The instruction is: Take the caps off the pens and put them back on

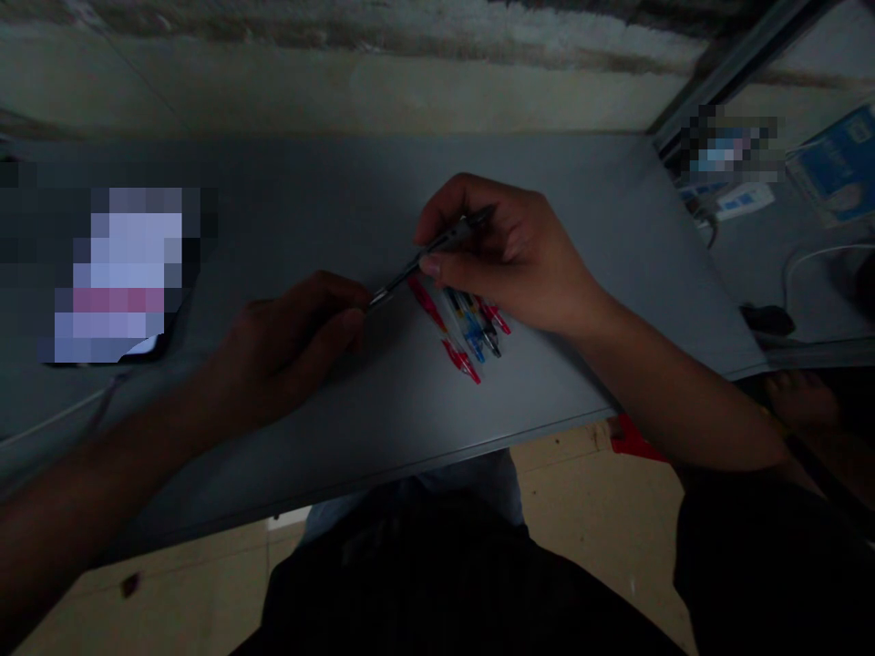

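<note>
Between my two hands is a dark pen (444, 240), held slantwise above the table. The thumb and fingers of my right hand (509, 255) pinch its dark barrel. At the lower left end, my left hand (301, 342) pinches the pen's pale, shiny end part; whether this is a cap or the tip I cannot tell. Just below my right hand lie several pens on the tabletop: a red pen (463, 361) at the left, a blue pen (474, 342), a black pen (490, 341) and another red pen (498, 317) partly hidden by the hand.
A grey table (328, 210) stands against a wall (383, 91). On the left is a blurred-out bright screen (129, 273) with a white cable (61, 415) near it. Past the divider on the right are a blue packet (838, 169) and a black mouse-like object (767, 319).
</note>
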Demonstrator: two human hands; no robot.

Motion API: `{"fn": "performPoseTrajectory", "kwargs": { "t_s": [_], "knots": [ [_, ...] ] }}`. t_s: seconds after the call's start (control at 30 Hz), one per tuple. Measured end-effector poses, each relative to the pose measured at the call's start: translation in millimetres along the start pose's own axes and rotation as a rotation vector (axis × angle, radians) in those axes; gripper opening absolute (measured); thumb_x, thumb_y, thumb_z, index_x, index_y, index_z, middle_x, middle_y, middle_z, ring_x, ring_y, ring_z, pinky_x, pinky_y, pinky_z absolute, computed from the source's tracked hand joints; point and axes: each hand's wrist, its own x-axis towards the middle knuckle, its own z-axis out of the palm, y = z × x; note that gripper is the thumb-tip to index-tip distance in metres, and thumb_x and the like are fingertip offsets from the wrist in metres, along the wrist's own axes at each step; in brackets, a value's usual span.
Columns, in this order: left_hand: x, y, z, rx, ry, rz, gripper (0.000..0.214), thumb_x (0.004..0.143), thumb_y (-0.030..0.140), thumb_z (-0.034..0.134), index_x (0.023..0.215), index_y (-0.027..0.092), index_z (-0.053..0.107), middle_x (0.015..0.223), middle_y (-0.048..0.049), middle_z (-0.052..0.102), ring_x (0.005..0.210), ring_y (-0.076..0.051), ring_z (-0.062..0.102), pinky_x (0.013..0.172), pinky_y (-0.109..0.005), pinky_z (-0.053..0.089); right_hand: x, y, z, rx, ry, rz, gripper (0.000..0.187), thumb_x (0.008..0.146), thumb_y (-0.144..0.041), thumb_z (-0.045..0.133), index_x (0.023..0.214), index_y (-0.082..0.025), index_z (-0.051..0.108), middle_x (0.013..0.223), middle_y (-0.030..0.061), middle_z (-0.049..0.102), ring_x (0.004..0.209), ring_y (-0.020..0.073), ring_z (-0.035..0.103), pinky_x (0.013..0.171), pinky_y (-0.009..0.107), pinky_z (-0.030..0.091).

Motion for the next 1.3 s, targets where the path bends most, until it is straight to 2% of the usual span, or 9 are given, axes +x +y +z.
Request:
{"fn": "performPoseTrajectory", "kwargs": {
  "t_s": [0.23,0.4,0.73,0.87,1.0,1.1,1.2,1.23,1.3],
  "knots": [
    [0,-2,1.4,-0.02,-0.005,0.015,0.024,0.119,0.044,0.055,0.127,0.026,0.069,0.084,0.0057,0.074,0.063,-0.011,0.065,0.059,-0.02,0.047,-1,-5,-1,-0.014,-0.018,0.048,0.032,0.087,-0.037,0.091,0.102,-0.019,0.069,0.082,-0.0038,0.065,0.064,0.0105,0.05,0.06,0.027,0.038],
    [-1,-3,1.9,-0.017,-0.011,0.007,0.028,0.12,0.048,0.054,0.128,0.026,0.07,0.083,0.0052,0.075,0.061,-0.012,0.064,0.059,-0.022,0.046,-3,-2,1,-0.06,0.014,0.0,0.021,0.094,-0.032,0.077,0.107,-0.017,0.07,0.089,-0.0029,0.069,0.067,0.0084,0.052,0.062,0.024,0.039],
    [-1,-2,1.2,-0.018,-0.029,-0.001,0.028,0.117,0.048,0.058,0.128,0.026,0.07,0.084,0.0047,0.076,0.062,-0.012,0.067,0.058,-0.021,0.048,-7,1,5,-0.122,-0.105,0.059,0.019,0.102,-0.03,0.072,0.115,-0.016,0.069,0.094,-0.0023,0.07,0.071,0.0075,0.061,0.065,0.02,0.048],
    [-2,-3,2.9,-0.011,-0.032,0.005,0.029,0.116,0.049,0.06,0.129,0.026,0.072,0.087,0.0038,0.078,0.066,-0.013,0.071,0.06,-0.021,0.051,-7,12,8,-0.154,-0.147,-0.003,0.021,0.107,-0.033,0.073,0.116,-0.015,0.069,0.095,-0.0019,0.071,0.073,0.0074,0.061,0.068,0.019,0.051],
    [-4,-5,5.0,0.009,-0.021,0.013,0.033,0.117,0.051,0.058,0.129,0.027,0.076,0.079,0.005,0.075,0.062,-0.014,0.067,0.057,-0.022,0.049,-7,9,10,-0.2,-0.162,-0.025,0.024,0.109,-0.036,0.076,0.116,-0.014,0.071,0.105,0.0013,0.077,0.08,0.0083,0.064,0.073,0.021,0.053],
    [-5,-3,5.1,0.021,0.009,0.052,0.03,0.117,0.05,0.059,0.128,0.028,0.076,0.081,0.0054,0.077,0.061,-0.014,0.068,0.057,-0.022,0.049,-7,0,13,-0.252,-0.136,0.046,0.034,0.11,-0.046,0.077,0.098,-0.015,0.072,0.085,-0.0013,0.074,0.072,0.0083,0.061,0.067,0.022,0.047],
    [-3,1,4.0,0.062,0.015,0.067,0.027,0.116,0.047,0.061,0.124,0.027,0.077,0.086,0.005,0.08,0.063,-0.013,0.07,0.061,-0.022,0.051,-9,-5,13,-0.352,-0.127,0.105,0.057,0.114,-0.058,0.069,0.076,-0.017,0.064,0.062,-0.0047,0.059,0.061,0.0075,0.051,0.063,0.024,0.04],
    [-2,3,3.7,0.077,0.026,0.067,0.027,0.116,0.046,0.061,0.123,0.026,0.077,0.087,0.0048,0.081,0.064,-0.013,0.07,0.062,-0.022,0.051,-9,-6,12,-0.376,-0.135,0.09,0.057,0.114,-0.06,0.069,0.078,-0.017,0.065,0.061,-0.0055,0.057,0.06,0.0074,0.05,0.063,0.024,0.038],
    [0,5,2.9,0.098,0.065,0.06,0.028,0.116,0.046,0.06,0.123,0.024,0.077,0.087,0.0045,0.081,0.064,-0.012,0.07,0.062,-0.021,0.05,-9,-6,6,-0.386,-0.142,0.037,0.045,0.11,-0.06,0.075,0.101,-0.016,0.072,0.069,-0.0065,0.061,0.063,0.0081,0.053,0.064,0.023,0.039]
  ]
}}
